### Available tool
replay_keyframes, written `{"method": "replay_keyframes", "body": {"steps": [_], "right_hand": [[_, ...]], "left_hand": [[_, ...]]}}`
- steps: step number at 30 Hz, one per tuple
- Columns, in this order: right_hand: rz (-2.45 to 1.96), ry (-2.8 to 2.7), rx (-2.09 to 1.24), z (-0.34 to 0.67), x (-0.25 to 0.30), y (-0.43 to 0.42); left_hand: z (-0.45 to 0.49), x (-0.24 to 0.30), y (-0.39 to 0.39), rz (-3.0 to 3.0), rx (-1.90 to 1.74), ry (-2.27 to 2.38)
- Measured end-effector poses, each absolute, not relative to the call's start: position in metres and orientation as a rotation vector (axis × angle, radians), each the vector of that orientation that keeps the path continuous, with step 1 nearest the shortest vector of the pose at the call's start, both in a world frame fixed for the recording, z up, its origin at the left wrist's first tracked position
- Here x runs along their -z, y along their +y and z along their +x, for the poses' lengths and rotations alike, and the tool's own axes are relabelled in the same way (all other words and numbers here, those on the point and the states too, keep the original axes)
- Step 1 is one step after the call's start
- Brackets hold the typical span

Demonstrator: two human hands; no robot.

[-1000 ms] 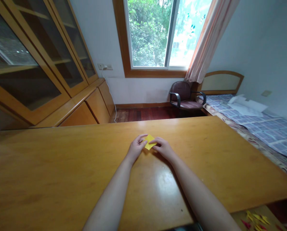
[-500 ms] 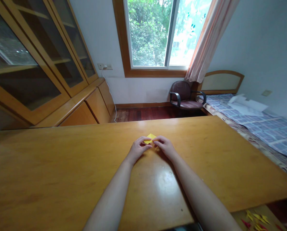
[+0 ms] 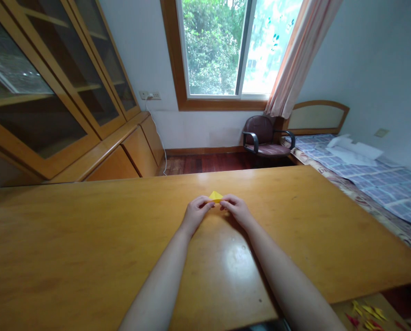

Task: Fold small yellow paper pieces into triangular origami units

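A small folded piece of yellow paper is held between my two hands above the wooden table. Its peak points away from me, and its lower corners are hidden by fingertips. My left hand pinches the left corner between thumb and fingers. On the other side, my right hand pinches the right corner the same way. The fine folds are too small to make out.
Several small yellow and red folded paper pieces lie on a lower surface at the bottom right. Beyond the table stand an armchair and a bed. A glass-door cabinet lines the left side.
The yellow paper's near edge now shows as a lower flap between the fingertips. My left thumb has moved up from below to close on the paper; the right hand has barely moved.
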State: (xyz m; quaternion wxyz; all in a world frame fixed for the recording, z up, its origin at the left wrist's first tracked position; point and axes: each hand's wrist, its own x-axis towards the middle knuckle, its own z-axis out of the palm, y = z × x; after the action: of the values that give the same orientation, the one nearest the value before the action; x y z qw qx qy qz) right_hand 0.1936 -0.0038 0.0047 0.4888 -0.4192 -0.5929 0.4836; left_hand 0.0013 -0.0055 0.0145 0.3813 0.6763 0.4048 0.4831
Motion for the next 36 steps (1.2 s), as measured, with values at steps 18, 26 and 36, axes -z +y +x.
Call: {"method": "replay_keyframes", "body": {"steps": [18, 26, 36], "right_hand": [[-1.101, -1.64, -0.945, 0.188, -0.003, -0.007], [-1.123, -1.584, -1.016, 0.187, 0.003, -0.005], [-1.171, -1.596, -0.96, 0.185, 0.001, -0.006]], "left_hand": [[0.005, 0.005, -0.001, 1.565, -1.248, 1.087], [0.006, 0.002, -0.004, 1.64, -1.215, 1.086], [0.005, -0.003, -0.006, 1.727, -1.146, 1.1]]}}
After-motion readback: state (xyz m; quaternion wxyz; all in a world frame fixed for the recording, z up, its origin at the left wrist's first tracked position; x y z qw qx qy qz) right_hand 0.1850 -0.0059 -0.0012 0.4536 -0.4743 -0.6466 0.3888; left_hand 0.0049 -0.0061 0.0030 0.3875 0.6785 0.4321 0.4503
